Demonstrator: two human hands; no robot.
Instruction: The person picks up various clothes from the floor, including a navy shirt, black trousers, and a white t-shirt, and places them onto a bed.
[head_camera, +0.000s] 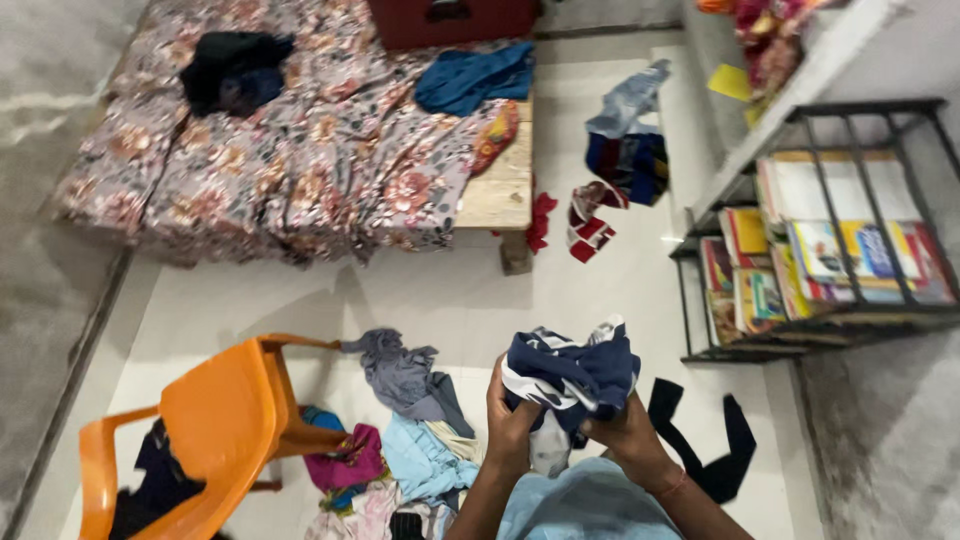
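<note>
Both my hands hold a bunched navy and white garment (572, 375) in front of me. My left hand (508, 425) grips its left side from below. My right hand (626, 430) grips its right side, with a thin band on the wrist. A pile of clothes (405, 440) in grey, light blue and magenta lies on the white floor just left of my hands. A black garment (722, 440) lies on the floor to the right.
An orange plastic chair (215, 420) stands at lower left with dark cloth under it. A bed with a floral cover (300, 150) carries black and blue clothes. A metal rack of books (830, 260) stands at right. More clothes (620, 150) lie on the floor beyond.
</note>
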